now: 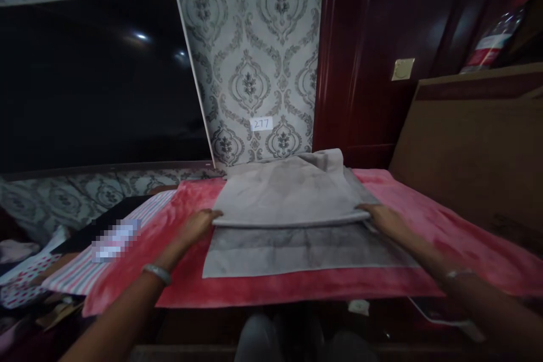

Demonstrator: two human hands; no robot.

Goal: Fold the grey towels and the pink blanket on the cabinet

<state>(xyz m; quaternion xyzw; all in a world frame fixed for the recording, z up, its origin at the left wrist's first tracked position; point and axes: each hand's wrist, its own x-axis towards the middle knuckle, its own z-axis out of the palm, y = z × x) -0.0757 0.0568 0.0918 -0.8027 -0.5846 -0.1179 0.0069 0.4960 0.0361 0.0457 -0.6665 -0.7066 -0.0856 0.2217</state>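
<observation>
The left hand (pixel 202 223) is closed in a pinch on the left end of a folded edge, at the centre of the frame; the right hand (pixel 384 219) grips the right end of the same edge, right of centre. The edge belongs to a grey cloth (pixel 288 192), which lies between the hands and extends from them toward the upper centre of the frame. Neither hand is clearly nearer: each is in contact with one end. The controlling relation, as judged from this view, is the alignment of the two grips along this edge, which runs left to right and nearly level. The long axis of the visible cloth follows the same direction, across the frame. The cloth has no distinct tip; its rumpled far end points toward the patterned wall (pixel 267 34), and its flat lower layer (pixel 263 257) projects below the folded edge toward the bottom of the frame. The number of layers under the upper panel cannot be determined. The cloth rests on a red-pink blanket (pixel 263 289), which shows on its left and right sides and along its lower edge. A striped cloth (pixel 76 277) lies beside the blanket at lower left. Further out, a television (pixel 97 79) occupies the upper left, and a cardboard box (pixel 470 141) stands at right, with a plastic bottle (pixel 492 39) above it at upper right.
</observation>
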